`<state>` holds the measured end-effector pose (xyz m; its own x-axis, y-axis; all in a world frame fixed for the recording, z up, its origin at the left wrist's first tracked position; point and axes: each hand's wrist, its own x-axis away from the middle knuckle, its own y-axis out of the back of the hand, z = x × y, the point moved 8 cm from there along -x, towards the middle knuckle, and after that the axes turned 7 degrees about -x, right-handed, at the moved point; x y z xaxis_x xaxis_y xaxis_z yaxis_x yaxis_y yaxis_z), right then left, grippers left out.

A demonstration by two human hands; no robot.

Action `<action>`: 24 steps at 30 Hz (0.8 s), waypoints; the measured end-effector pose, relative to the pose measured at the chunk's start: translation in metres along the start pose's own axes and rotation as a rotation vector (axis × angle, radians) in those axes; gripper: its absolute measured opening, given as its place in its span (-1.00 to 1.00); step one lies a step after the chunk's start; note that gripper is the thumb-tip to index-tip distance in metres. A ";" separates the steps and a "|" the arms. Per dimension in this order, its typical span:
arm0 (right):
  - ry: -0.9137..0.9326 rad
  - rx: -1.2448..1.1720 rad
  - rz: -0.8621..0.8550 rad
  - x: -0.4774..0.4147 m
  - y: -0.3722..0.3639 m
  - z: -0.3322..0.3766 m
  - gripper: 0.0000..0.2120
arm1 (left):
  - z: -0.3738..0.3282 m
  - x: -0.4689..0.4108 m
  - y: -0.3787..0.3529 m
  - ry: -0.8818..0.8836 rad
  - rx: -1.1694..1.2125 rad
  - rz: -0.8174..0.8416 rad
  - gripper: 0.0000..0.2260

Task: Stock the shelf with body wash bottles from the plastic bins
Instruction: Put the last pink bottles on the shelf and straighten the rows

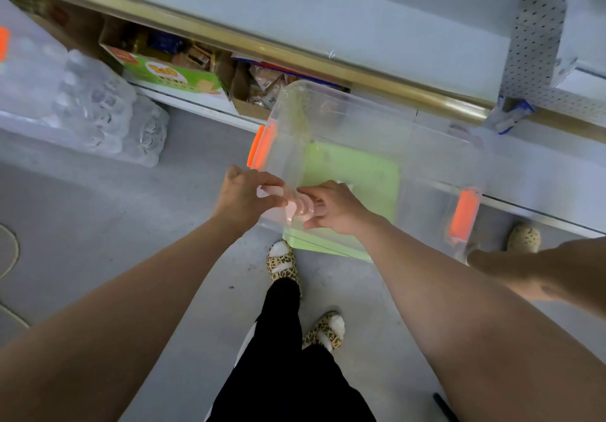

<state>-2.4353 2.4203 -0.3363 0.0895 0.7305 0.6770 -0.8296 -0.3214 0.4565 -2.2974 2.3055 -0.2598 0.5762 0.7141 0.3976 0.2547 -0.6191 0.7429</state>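
Observation:
A clear plastic bin with orange latches hangs in front of me just below the shelf's edge. It looks empty, and no body wash bottles show anywhere. My left hand and my right hand sit side by side on the bin's near rim, fingers curled over its handle. The white shelf with a gold front rail runs across the top of the view.
A green lid lies on the floor under the bin. The bottom shelf holds a green carton and an open brown box. Wrapped water bottles are stacked at left. Another person's arm and foot are at right.

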 end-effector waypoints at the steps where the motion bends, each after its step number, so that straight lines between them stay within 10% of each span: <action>1: -0.005 0.036 -0.016 -0.004 0.000 -0.003 -0.23 | 0.000 -0.001 -0.001 0.009 0.010 -0.004 -0.72; 12: -0.243 -0.621 -0.514 0.032 0.069 -0.066 -0.30 | -0.023 -0.001 -0.012 -0.217 -0.295 -0.109 -0.75; 24: -0.248 -0.999 -0.676 0.064 0.094 -0.110 -0.60 | -0.032 -0.034 -0.035 0.048 0.248 0.011 -0.75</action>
<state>-2.5678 2.5029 -0.3138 0.6765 0.4022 0.6169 -0.6236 0.7584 0.1894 -2.3510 2.3135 -0.2821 0.5443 0.7176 0.4345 0.4346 -0.6843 0.5855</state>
